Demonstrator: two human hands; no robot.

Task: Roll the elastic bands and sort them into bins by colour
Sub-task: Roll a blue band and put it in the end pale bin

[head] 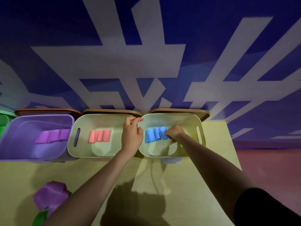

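Note:
Three rolled blue bands lie side by side in the right pale bin. My right hand reaches into that bin and grips the rightmost blue roll. My left hand holds the rim where the right bin meets the middle pale bin, thumb and fingers curled over the edge. The middle bin holds three rolled pink bands. The purple bin on the left holds three purple rolls. Unrolled purple bands and a green band lie on the table near my left forearm.
A green bin shows at the far left edge. Brown lids stand behind the bins against a blue and white wall. The yellow table ends on the right, with red floor beyond.

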